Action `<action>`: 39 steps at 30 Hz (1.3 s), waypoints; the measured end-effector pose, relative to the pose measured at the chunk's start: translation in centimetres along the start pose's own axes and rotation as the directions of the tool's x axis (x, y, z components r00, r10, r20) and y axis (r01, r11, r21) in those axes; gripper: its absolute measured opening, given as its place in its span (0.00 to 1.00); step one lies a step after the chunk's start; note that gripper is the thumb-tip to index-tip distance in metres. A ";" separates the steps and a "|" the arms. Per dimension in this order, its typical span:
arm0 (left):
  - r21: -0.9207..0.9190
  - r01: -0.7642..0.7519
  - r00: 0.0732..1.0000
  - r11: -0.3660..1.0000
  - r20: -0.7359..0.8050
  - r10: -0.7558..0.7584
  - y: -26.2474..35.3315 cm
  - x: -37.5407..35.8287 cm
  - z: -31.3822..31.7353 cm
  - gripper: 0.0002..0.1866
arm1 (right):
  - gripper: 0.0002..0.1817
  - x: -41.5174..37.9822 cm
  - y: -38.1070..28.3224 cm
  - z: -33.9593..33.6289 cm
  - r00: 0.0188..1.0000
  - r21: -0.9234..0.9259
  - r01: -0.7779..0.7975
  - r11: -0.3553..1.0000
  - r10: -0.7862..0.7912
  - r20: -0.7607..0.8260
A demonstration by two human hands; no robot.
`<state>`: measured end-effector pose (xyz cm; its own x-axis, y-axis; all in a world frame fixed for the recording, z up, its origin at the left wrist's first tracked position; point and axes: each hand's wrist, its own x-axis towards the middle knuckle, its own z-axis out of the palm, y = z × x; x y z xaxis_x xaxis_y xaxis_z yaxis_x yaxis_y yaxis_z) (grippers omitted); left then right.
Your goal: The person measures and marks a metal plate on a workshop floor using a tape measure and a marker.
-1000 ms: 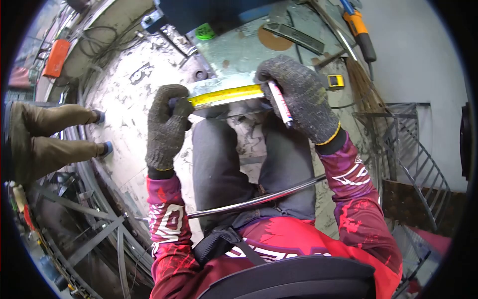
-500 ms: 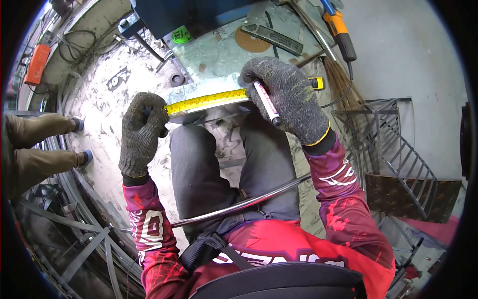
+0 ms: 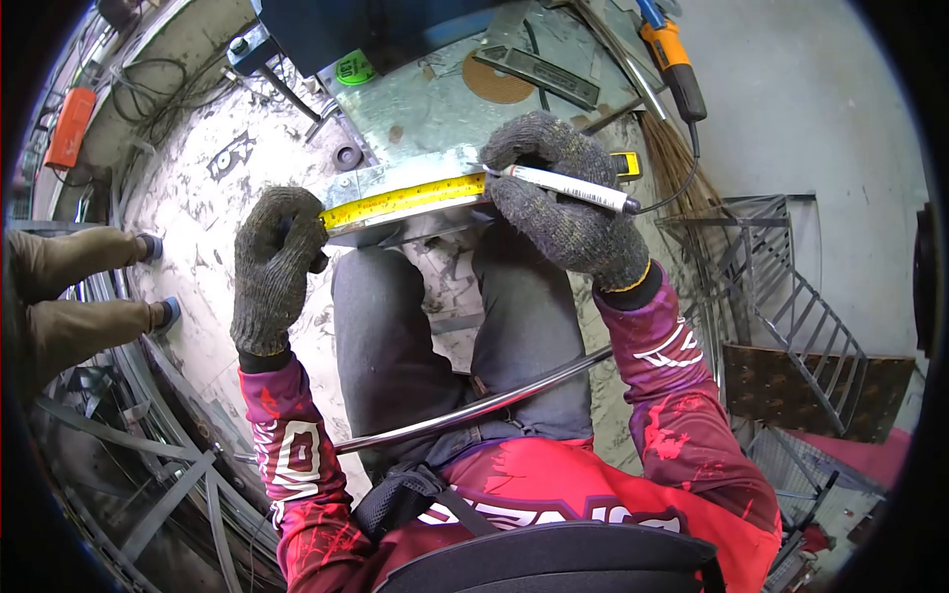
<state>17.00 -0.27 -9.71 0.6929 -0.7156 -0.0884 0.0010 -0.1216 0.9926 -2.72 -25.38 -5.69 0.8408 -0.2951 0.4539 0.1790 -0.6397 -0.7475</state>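
A yellow tape measure blade (image 3: 405,201) lies stretched along the near edge of a shiny metal piece (image 3: 400,175). My gloved left hand (image 3: 275,267) is closed at the blade's left end, pinching it at the metal's corner. In my gloved right hand (image 3: 568,212) is a white marker (image 3: 573,187), its tip close to the blade and the metal edge and its dark end pointing right. A yellow and black tape case (image 3: 627,166) shows just beyond that hand; the blade between the two is hidden by the glove.
A cutting disc (image 3: 497,77), a metal square (image 3: 539,75) and a green round label (image 3: 355,68) lie on the worktable (image 3: 425,114). An orange grinder (image 3: 672,64) is at upper right. A metal bar (image 3: 474,407) crosses my lap. Another person's legs (image 3: 84,287) are at left.
The marker has swung from pointing down toward me to lying nearly level, its tip now at the blade. My right hand has turned with it; my left hand keeps its hold.
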 end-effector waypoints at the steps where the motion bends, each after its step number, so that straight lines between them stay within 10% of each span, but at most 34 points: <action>1: -0.006 0.002 1.000 1.000 -0.004 -0.002 0.0 0.0 0.0 0.05 | 0.11 -0.2 0.0 0.0 1.000 -0.072 0.001 0.997 0.000 0.006; 39: -0.034 -0.027 1.000 0.999 0.002 0.027 -1.1 -0.1 -0.4 0.04 | 0.11 -0.3 -1.0 0.2 0.996 0.081 0.085 0.993 -0.084 -0.016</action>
<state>17.24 0.22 -10.76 0.6910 -0.7202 -0.0616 0.0068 -0.0787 0.9969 -3.08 -24.53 -5.20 0.8145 -0.2517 0.5227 0.2903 -0.6032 -0.7429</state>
